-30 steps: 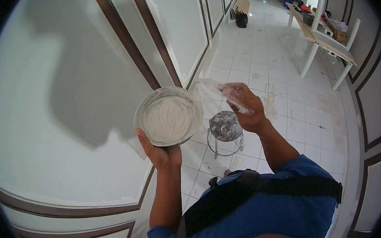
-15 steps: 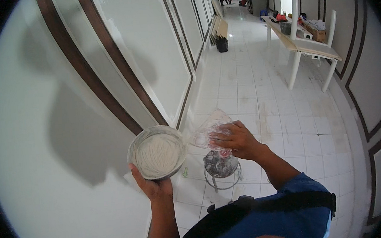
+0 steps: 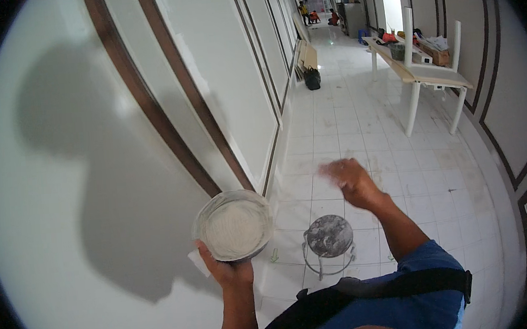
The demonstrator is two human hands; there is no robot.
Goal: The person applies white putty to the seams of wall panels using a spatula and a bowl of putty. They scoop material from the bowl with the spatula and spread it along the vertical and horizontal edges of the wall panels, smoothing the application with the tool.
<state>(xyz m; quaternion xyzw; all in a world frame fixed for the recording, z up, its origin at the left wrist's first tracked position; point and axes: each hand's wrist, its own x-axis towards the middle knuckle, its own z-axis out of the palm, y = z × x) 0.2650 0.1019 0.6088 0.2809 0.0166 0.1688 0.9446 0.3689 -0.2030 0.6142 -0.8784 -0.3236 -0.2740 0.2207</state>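
Note:
My left hand [image 3: 230,271] grips a round bowl [image 3: 264,242] from below, its thumb against the side. A pale, dried-looking layer of what looks like putty [image 3: 234,227] coats the inside. A small white piece [image 3: 198,263] sticks out beside my left thumb; what it is I cannot make out. My right hand [image 3: 351,179] is raised over the floor to the right of the bowl. Motion smears its fingers, and no held thing shows in it. Below it stands a round stool [image 3: 329,236] with a dark, white-smeared seat and a metal ring around its legs.
A white panelled wall [image 3: 138,224] with brown trim runs close on my left. Along the right wall stands a table [image 3: 439,76] with upturned legs and boxes on it. Farther down the tiled corridor are a black bag [image 3: 312,79], leaning boards [image 3: 306,56] and several people.
The crumpled, white-smeared sheet that my right hand held is no longer in view. My right hand has moved slightly right. In the picture, the bowl and stool sit lower and farther right.

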